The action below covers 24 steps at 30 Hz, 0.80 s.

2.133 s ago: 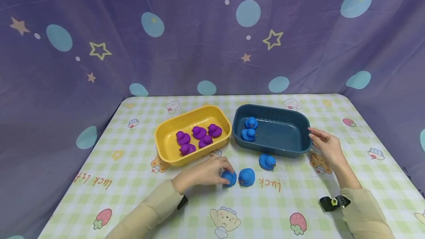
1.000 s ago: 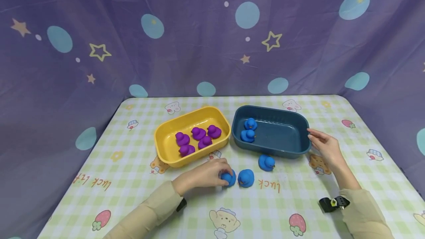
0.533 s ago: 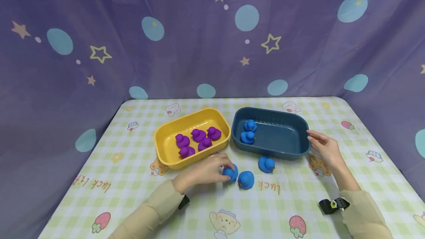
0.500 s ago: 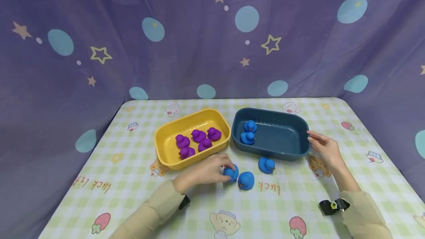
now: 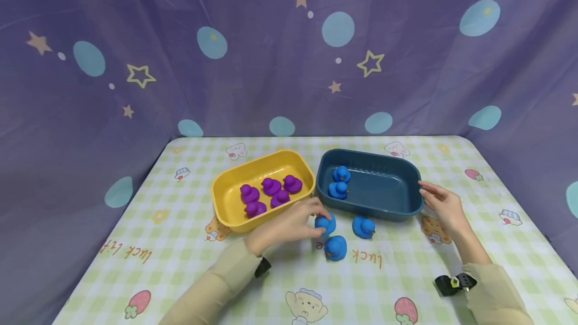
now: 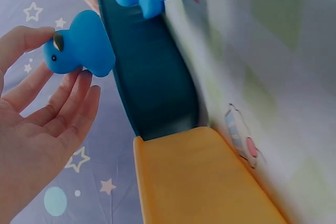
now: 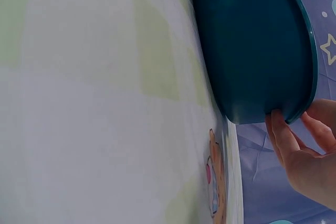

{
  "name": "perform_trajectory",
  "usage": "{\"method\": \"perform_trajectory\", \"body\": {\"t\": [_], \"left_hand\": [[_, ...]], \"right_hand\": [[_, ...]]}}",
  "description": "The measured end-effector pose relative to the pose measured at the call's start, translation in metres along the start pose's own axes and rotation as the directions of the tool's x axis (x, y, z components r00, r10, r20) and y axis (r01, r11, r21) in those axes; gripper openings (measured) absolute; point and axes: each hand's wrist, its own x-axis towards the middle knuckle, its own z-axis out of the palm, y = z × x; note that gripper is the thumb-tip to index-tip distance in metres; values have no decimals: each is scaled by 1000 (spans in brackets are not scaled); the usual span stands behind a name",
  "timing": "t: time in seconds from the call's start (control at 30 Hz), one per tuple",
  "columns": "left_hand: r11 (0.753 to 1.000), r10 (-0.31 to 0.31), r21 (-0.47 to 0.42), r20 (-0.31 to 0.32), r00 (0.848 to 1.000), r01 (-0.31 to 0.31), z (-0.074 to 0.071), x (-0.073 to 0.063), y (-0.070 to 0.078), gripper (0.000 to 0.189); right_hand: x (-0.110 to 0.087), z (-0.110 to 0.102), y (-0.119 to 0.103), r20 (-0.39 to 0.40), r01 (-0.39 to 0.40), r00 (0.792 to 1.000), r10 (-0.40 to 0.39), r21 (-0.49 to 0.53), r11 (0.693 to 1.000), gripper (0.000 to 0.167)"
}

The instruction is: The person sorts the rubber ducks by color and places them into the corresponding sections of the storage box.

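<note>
My left hand [image 5: 295,221] pinches a blue rubber duck [image 5: 327,224] between thumb and fingers, close in front of the gap between the two bins. In the left wrist view this duck [image 6: 84,43] is held at the fingertips, clear of the palm. A second blue duck [image 5: 335,248] sits on the table just nearer to me, and a third blue duck [image 5: 363,226] lies before the dark teal bin [image 5: 379,209]. Two more blue ducks [image 5: 341,174] are inside that bin at its left end. My right hand [image 5: 444,206] touches the bin's right end with extended fingers [image 7: 283,135].
A yellow bin [image 5: 226,214] with several purple ducks [image 5: 272,186] stands left of the teal bin, nearly against it. A checked cloth [image 5: 361,290] covers the table, and a purple curtain [image 5: 253,84] hangs behind. Black straps [image 5: 447,285] sit at the wrists.
My left hand has carried the gripped duck away from me and to the right, from beside the second duck to beyond it. My right hand stays at the teal bin's end.
</note>
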Motion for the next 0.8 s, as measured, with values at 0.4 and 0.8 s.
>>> {"method": "perform_trajectory", "body": {"t": [0.4,0.8], "left_hand": [[998,60,3,-89,994,-60,-5,22,5,22],[997,73,-2,-124,990,-74,-8,50,8,23]], "right_hand": [[1,0,1,5,2,1000,-2,16,1000,57],[0,0,0,0,0,1000,0,-7,1000,56]]}}
